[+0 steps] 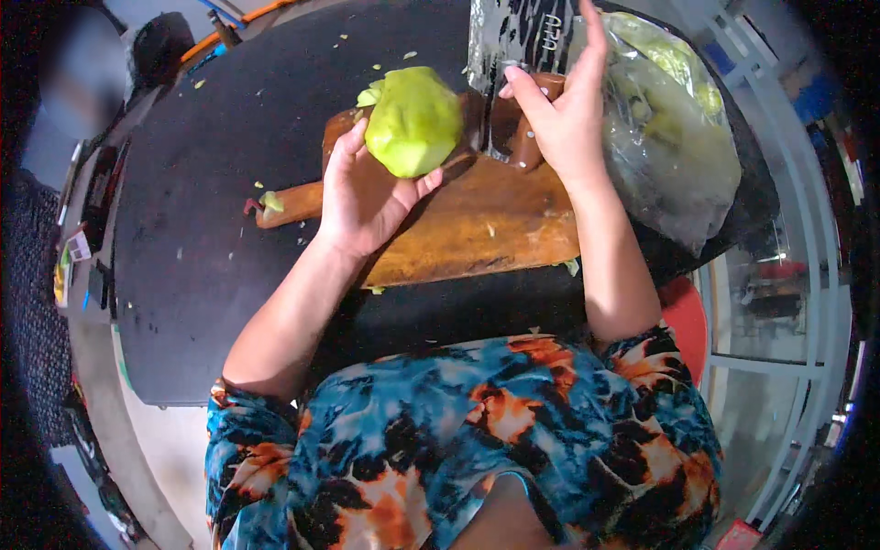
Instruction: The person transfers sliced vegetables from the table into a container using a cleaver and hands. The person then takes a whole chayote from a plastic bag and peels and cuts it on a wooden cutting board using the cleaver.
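Observation:
My left hand (361, 189) cradles a large light-green fruit (416, 124) from below, above a wooden chopping board (474, 223). The fruit's surface shows flat pared faces, and a pale flap stands off its left side. My right hand (570, 113) is beside a broad-bladed knife (526, 34) with a brown riveted handle, its blade pointing away from me. The thumb crosses in front of the handle and the index finger stretches up by the blade. The other fingers are mostly hidden, so the grip is unclear. Writing and wet streaks mark the blade.
A clear plastic bag (670, 137) with green contents lies right of my right hand. Small pale scraps dot the black tabletop (206, 254); one scrap (271, 201) sits on the board's handle. A red seat (687, 330) and a metal-framed glass pane (763, 399) stand at the right.

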`<move>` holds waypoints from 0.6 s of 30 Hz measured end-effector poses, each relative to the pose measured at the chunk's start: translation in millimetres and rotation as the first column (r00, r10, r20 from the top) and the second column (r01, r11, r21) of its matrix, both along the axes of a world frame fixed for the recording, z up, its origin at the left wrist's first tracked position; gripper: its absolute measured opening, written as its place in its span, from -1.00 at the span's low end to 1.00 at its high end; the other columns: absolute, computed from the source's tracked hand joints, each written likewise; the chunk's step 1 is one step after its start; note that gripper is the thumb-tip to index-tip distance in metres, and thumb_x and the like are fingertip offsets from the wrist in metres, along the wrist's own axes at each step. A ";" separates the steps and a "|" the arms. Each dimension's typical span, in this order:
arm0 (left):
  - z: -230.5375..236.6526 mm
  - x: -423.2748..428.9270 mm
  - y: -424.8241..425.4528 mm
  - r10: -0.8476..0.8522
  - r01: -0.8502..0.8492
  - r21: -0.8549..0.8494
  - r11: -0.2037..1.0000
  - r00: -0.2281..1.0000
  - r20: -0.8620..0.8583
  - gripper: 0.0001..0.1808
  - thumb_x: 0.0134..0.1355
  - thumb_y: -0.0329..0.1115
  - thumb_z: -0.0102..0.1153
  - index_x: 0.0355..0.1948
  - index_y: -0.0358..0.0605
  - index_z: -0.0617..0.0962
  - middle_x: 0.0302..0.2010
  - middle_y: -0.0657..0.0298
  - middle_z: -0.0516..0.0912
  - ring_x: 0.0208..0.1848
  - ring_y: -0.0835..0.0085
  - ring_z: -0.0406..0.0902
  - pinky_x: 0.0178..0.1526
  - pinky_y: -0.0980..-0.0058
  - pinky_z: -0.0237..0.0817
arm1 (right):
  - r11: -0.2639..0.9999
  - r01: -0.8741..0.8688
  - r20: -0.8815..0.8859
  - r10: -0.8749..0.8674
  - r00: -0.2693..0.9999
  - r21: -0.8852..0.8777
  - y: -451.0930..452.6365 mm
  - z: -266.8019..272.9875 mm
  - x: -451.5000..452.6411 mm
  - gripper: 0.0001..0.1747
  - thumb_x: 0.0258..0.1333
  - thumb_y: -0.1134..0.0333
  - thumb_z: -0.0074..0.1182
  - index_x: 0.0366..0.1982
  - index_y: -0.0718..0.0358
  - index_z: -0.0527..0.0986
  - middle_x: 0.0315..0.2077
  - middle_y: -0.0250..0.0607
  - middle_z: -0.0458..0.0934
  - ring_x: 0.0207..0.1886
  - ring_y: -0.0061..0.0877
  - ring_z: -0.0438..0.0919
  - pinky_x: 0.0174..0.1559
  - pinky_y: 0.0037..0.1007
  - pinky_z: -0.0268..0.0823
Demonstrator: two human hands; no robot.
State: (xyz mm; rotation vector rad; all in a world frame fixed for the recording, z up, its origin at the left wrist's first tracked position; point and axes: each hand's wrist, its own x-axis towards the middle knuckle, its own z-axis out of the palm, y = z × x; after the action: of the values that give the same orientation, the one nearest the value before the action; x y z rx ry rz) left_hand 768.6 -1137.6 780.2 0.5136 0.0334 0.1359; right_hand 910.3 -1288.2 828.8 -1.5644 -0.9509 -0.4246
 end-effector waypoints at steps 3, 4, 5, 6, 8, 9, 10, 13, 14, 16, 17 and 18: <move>-0.4 -6.7 4.9 -0.053 0.051 -0.110 0.993 0.999 -0.011 -0.32 0.19 0.25 -0.12 0.14 -0.03 0.34 0.05 0.08 0.45 -0.07 0.20 0.46 -0.02 0.17 0.32 | 0.991 -0.130 -0.425 0.100 0.900 -0.042 -6.8 1.5 -2.7 -0.75 0.03 0.33 0.20 -0.28 0.31 0.48 -0.51 -0.29 0.59 -0.48 -0.60 0.58 -0.43 -0.57 0.40; -0.1 -8.3 4.2 -0.083 0.086 -0.134 0.987 0.996 0.028 -0.30 0.18 0.28 -0.12 0.15 0.00 0.34 0.07 0.08 0.43 -0.05 0.19 0.46 0.00 0.11 0.32 | 0.985 -0.158 -0.420 0.117 0.900 -0.064 -10.6 -0.3 1.4 -0.78 0.05 0.29 0.18 -0.33 0.29 0.50 -0.53 -0.31 0.59 -0.49 -0.62 0.56 -0.43 -0.59 0.37; 0.2 -9.3 2.2 -0.077 0.077 -0.121 0.990 0.997 0.007 -0.30 0.16 0.28 -0.10 0.16 0.03 0.34 0.08 0.11 0.43 -0.01 0.18 0.46 0.03 0.05 0.32 | 0.979 -0.185 -0.415 0.134 0.900 -0.085 -13.2 -2.0 5.2 -0.78 0.06 0.25 0.17 -0.37 0.27 0.52 -0.56 -0.33 0.59 -0.51 -0.65 0.55 -0.43 -0.60 0.35; 4.4 -10.8 -0.9 0.000 -0.004 -0.031 0.999 0.994 -0.110 -0.30 0.16 0.28 -0.09 0.16 0.03 0.34 0.08 0.13 0.44 0.02 0.18 0.44 0.05 0.04 0.31 | 0.975 -0.209 -0.402 0.163 0.901 -0.074 -13.6 -2.6 4.2 -0.77 0.08 0.21 0.14 -0.45 0.24 0.54 -0.58 -0.36 0.59 -0.53 -0.69 0.51 -0.43 -0.61 0.32; -1.6 -10.4 5.6 0.023 -0.017 0.037 0.999 0.986 -0.163 -0.32 0.18 0.25 -0.07 0.17 0.03 0.34 0.09 0.16 0.44 0.11 0.20 0.40 0.07 0.04 0.33 | 0.975 -0.212 -0.437 0.162 0.885 -0.067 -13.6 -5.7 4.4 -0.78 0.08 0.22 0.15 -0.43 0.25 0.54 -0.59 -0.37 0.58 -0.55 -0.69 0.49 -0.44 -0.60 0.32; -0.2 -11.3 4.3 0.021 -0.023 -0.011 1.000 0.988 -0.152 -0.35 0.20 0.22 -0.09 0.17 0.02 0.34 0.11 0.12 0.42 0.13 0.20 0.39 0.07 0.04 0.33 | 0.969 -0.242 -0.455 0.191 0.870 -0.056 -15.0 -3.6 0.1 -0.78 0.08 0.23 0.15 -0.43 0.26 0.53 -0.60 -0.37 0.57 -0.55 -0.68 0.49 -0.44 -0.61 0.32; -1.4 -11.1 6.1 -0.027 0.013 -0.129 0.992 0.994 -0.108 -0.36 0.22 0.19 -0.11 0.17 0.01 0.33 0.13 0.09 0.41 0.14 0.14 0.38 0.07 0.01 0.33 | 0.958 -0.286 -0.401 0.253 0.880 -0.023 -12.6 3.1 -7.5 -0.76 0.12 0.20 0.12 -0.45 0.24 0.50 -0.65 -0.39 0.51 -0.59 -0.68 0.46 -0.48 -0.58 0.31; -7.6 -5.8 11.2 -0.099 0.098 -0.232 0.968 0.995 0.007 -0.39 0.25 0.14 -0.15 0.19 -0.02 0.31 0.16 0.05 0.37 0.16 0.01 0.34 0.09 -0.05 0.32 | 0.847 -0.527 -0.629 0.447 0.635 0.070 -24.9 6.0 -7.8 -0.71 0.15 0.15 0.09 -0.48 0.23 0.45 -0.67 -0.39 0.46 -0.63 -0.67 0.43 -0.52 -0.55 0.30; -9.4 -5.3 12.3 -0.136 0.150 -0.222 0.963 0.988 0.076 -0.39 0.26 0.12 -0.16 0.20 -0.04 0.31 0.17 0.03 0.34 0.17 -0.07 0.31 0.09 -0.08 0.31 | 0.859 -0.510 -0.567 0.439 0.697 0.038 -22.6 2.0 -9.4 -0.60 0.18 0.02 0.01 -0.50 0.22 0.40 -0.66 -0.37 0.44 -0.66 -0.66 0.39 -0.56 -0.55 0.27; -11.1 -3.3 13.7 -0.160 0.173 -0.261 0.950 0.985 0.068 -0.40 0.27 0.10 -0.16 0.20 -0.05 0.30 0.18 0.02 0.33 0.17 -0.11 0.30 0.09 -0.09 0.31 | 0.849 -0.522 -0.563 0.470 0.679 0.080 -22.2 -1.1 -5.5 -0.54 0.17 -0.05 -0.01 -0.49 0.23 0.40 -0.65 -0.35 0.45 -0.67 -0.67 0.38 -0.56 -0.55 0.26; -11.1 -2.3 14.2 -0.181 0.191 -0.304 0.933 0.982 0.064 -0.40 0.27 0.08 -0.16 0.21 -0.05 0.28 0.20 0.01 0.31 0.17 -0.16 0.28 0.09 -0.11 0.30 | 0.836 -0.536 -0.558 0.502 0.661 0.118 -22.3 -2.1 -4.2 -0.49 0.16 -0.12 -0.03 -0.49 0.24 0.40 -0.64 -0.34 0.45 -0.67 -0.67 0.36 -0.57 -0.56 0.25; -9.9 -1.6 13.8 -0.185 0.195 -0.303 0.933 0.981 0.062 -0.40 0.27 0.08 -0.16 0.21 -0.05 0.28 0.20 0.01 0.31 0.17 -0.16 0.28 0.09 -0.11 0.30 | 0.861 -0.493 -0.616 0.455 0.643 0.120 -22.1 -3.1 -5.1 -0.35 0.13 -0.25 -0.13 -0.48 0.28 0.44 -0.66 -0.34 0.44 -0.67 -0.67 0.34 -0.55 -0.55 0.25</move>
State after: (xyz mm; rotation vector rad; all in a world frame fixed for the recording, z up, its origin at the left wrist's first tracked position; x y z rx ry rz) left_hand 767.1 -1123.8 770.3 0.1998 -0.0271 -0.0510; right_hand 905.1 -1310.3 825.7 -1.2924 -0.7929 0.4989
